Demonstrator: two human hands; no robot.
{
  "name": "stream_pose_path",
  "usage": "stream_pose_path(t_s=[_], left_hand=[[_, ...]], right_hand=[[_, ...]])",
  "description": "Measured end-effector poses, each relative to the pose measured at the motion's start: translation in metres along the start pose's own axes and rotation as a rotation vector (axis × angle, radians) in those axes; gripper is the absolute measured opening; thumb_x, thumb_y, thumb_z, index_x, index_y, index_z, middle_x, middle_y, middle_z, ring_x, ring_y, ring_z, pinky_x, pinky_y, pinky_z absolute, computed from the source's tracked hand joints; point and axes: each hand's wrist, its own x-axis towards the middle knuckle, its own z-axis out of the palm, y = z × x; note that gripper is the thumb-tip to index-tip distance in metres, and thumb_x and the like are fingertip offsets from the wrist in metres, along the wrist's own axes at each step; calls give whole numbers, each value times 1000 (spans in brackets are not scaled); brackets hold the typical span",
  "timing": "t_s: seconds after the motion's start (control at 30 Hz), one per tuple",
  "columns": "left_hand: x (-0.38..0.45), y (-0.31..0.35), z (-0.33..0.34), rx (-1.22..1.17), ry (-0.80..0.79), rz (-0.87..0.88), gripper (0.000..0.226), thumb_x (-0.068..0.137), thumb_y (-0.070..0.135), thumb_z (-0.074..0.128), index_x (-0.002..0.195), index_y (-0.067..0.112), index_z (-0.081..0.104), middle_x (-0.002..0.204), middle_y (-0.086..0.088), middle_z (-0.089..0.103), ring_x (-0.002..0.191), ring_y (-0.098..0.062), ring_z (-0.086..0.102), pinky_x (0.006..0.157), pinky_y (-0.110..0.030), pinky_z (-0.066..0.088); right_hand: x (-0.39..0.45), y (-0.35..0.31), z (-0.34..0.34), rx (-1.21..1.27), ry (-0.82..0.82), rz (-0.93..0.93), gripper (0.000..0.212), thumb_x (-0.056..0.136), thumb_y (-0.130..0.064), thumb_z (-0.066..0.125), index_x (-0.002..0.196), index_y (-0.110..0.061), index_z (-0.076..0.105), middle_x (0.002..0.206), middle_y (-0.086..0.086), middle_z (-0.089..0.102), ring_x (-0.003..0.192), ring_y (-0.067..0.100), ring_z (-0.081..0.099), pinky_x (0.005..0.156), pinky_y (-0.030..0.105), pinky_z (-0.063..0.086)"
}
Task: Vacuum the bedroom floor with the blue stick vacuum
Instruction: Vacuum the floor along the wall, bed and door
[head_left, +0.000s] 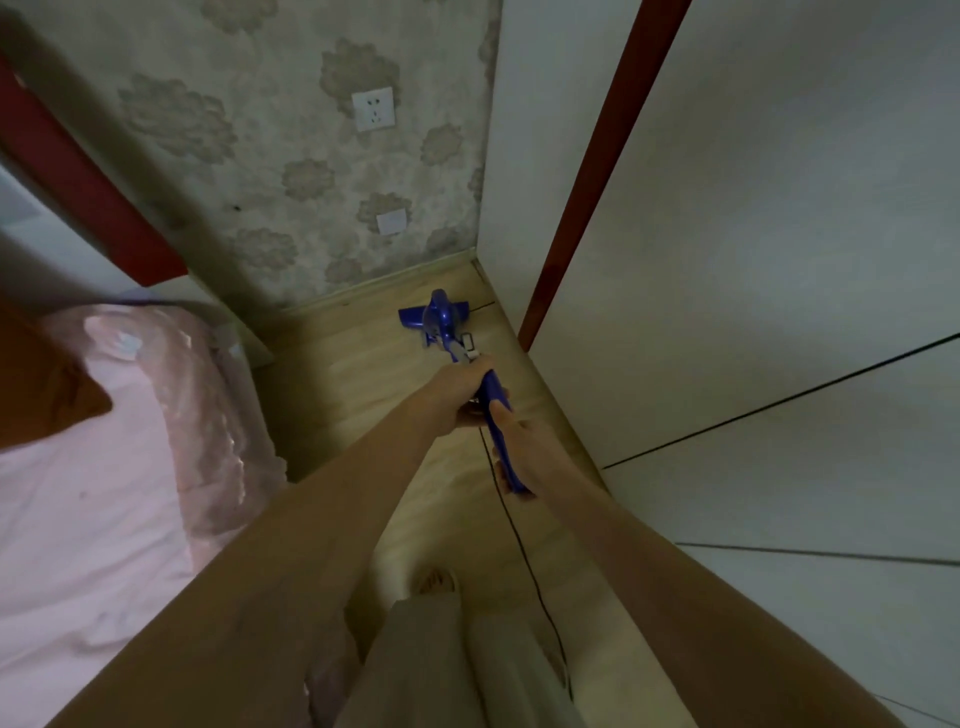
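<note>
- Head view, progress: the blue stick vacuum (441, 325) is in use, its floor head set down in the far corner of the narrow floor (363, 374) strip between the bed (104, 467) and the white wardrobe (753, 312). Judging from this, the job is under way and the corner is being worked, but the light wood shows no dust line or cleaned track, so how much of the room is done cannot be told. The strip running back toward the person's feet, and any floor out of view, may be left.
- Head view, grips: the left hand (460, 395) is wrapped round the shaft where grey tube meets blue handle; its grip is closed on the vacuum. The right hand (519, 452) holds the blue handle lower down, nearer the body, thumb lying along the top and fingers curled under.
- Head view, position: the floor head lies just short of the skirting below the flowered wallpaper (311, 156), near the wardrobe's side panel and well apart from the bed's pink frill.
- Head view, direction: the vacuum's long axis runs from the hands away and down to the corner, leaning slightly left; the head's wide bar lies crosswise to it, roughly along the wall.
- Head view, cord: a thin black cord (519, 545) trails from the handle back along the floor beside the person's leg, where it could get underfoot.
</note>
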Motion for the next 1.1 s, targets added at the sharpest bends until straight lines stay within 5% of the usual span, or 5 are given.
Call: stream_pose_path(t_s=[0.3,0.63,0.8,0.93,1.1], left_hand=[[-24,-21,38,9,-10,-50,21,96,29,56,93,8,55,84,-9,66,73,-21,65,67,-35,58],[-104,-72,76,-1,-73,-28,15,96,20,54,87,8,56,81,-8,65,75,-20,64,79,-37,56],[-136,-103,70,97,-132,-61,25,95,28,54,100,5,61,84,-6,67,74,-16,64,66,-29,53],[-155,-119,62,177,-159,-86,27,94,30,57,109,7,59,86,-5,69,71,-14,66,64,-27,54],[-163,-122,54,233,-172,-107,28,93,31,59,105,6,59,78,-4,68,65,-14,66,63,-27,54]], right_hand=[[-30,31,-38,-127,52,-14,53,97,-60,36,85,-11,55,61,0,55,40,9,49,40,17,37],[-115,80,-70,-34,14,-27,51,98,-55,39,91,-7,58,69,4,57,49,13,53,42,18,41],[-157,104,-59,-12,-57,-107,43,102,-46,34,92,-11,57,81,8,56,64,17,52,66,30,43],[-188,121,-47,110,-118,-49,42,104,-44,34,113,-8,55,75,4,55,33,3,51,36,13,37],[-195,130,-31,209,-122,-47,35,103,-45,35,99,-13,50,69,2,57,40,4,52,43,18,44]])
